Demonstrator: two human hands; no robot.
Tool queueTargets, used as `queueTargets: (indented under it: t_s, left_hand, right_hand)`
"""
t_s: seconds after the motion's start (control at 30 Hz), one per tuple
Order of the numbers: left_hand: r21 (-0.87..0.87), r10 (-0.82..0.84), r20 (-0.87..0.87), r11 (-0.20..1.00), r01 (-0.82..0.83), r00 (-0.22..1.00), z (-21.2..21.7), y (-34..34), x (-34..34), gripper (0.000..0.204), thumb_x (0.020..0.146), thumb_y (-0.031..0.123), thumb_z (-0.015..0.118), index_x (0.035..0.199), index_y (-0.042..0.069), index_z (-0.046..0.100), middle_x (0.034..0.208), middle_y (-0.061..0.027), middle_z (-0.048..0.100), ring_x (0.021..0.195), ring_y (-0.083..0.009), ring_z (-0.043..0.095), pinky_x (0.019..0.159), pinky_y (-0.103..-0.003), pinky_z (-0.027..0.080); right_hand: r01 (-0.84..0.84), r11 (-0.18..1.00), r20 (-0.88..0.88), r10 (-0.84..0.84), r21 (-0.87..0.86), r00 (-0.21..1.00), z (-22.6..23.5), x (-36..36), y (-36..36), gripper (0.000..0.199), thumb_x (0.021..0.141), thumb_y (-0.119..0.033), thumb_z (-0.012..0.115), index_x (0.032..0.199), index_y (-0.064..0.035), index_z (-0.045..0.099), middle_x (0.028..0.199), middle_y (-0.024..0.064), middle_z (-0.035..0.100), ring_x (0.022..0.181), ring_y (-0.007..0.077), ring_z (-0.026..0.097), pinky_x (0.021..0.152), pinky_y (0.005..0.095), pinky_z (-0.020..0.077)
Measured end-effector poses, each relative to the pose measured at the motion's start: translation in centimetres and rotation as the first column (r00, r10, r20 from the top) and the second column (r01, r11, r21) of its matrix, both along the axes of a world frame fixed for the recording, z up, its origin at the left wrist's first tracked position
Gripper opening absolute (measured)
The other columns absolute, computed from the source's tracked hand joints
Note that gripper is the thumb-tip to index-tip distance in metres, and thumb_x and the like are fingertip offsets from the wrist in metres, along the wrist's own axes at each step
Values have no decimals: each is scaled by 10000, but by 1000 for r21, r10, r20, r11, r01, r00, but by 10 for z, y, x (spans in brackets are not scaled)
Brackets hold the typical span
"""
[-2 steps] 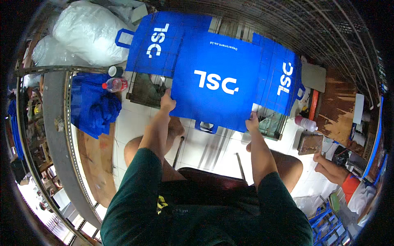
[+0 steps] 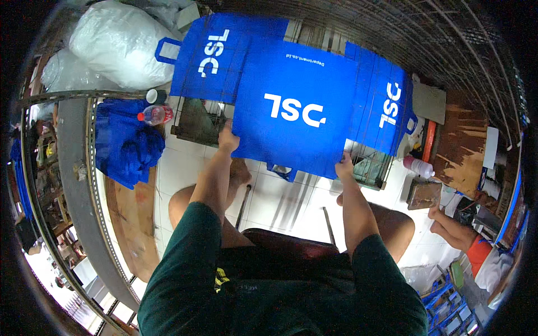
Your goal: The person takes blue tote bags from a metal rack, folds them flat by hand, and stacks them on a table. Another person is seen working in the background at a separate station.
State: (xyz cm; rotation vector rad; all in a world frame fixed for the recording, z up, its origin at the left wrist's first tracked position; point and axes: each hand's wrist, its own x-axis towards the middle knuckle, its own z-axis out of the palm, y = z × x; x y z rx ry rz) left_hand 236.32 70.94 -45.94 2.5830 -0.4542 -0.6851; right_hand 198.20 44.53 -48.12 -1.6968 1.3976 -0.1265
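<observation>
A flat blue fabric tote bag (image 2: pixel 291 84) with white print lies spread in front of me, over part of a wire rack. My left hand (image 2: pixel 228 138) is closed on its near left corner, and my right hand (image 2: pixel 344 166) pinches the near right corner. From under the near edge hangs a blue handle (image 2: pixel 283 171), partly hidden. Two more printed blue bags lie on the rack, one at the left (image 2: pixel 204 70) and another at the right (image 2: pixel 384 101); the middle bag overlaps both. Each of these shows a handle at its outer side.
Stacked wire racks (image 2: pixel 448 39) rise at the far right. At left are a plastic-wrapped bundle (image 2: pixel 120 45), a red-capped bottle (image 2: pixel 156 115), a cup (image 2: pixel 155 96) and a blue fabric pile (image 2: pixel 129 145). Another person's leg (image 2: pixel 454 232) and a pinkish bottle (image 2: pixel 417 167) are at right.
The handle under the bag's near edge shows less of its loop than before. Both hands keep hold of the same corners, almost unmoved.
</observation>
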Motion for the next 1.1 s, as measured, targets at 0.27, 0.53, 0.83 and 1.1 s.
queueTargets:
  t_s: [0.27,0.53,0.83,1.1]
  left_hand:
    - [106,138,55,984,-143,989,9,3,-9,399,731,182,613,1129,174,589,976,-174,643,949,-367,599,838,-432,471]
    - [80,190,36,978,-192,981,1,-2,-3,341,742,161,580,1076,197,637,991,-151,648,944,-345,609,832,-423,477]
    - [95,160,26,982,-162,987,6,-8,-2,356,732,145,576,1081,178,641,994,-156,648,957,-337,608,842,-412,476]
    - [50,99,28,994,-100,995,-14,-1,3,384,714,127,586,1093,158,634,991,-149,652,966,-328,607,849,-409,471]
  right_hand:
    - [-50,997,-280,31,-61,959,-16,-13,9,323,717,-147,654,1031,-110,590,785,120,666,755,242,651,704,342,492]
    - [-1,993,-328,-37,-117,944,6,2,19,264,739,-147,627,999,-111,599,802,129,666,787,291,650,729,374,499]
    - [18,994,-377,-56,-103,924,11,3,20,245,759,-157,596,1001,-119,608,836,142,663,841,315,642,755,402,492]
    - [5,998,-421,-34,-70,906,2,-3,16,219,780,-189,590,992,-138,615,862,133,669,877,320,637,772,397,487]
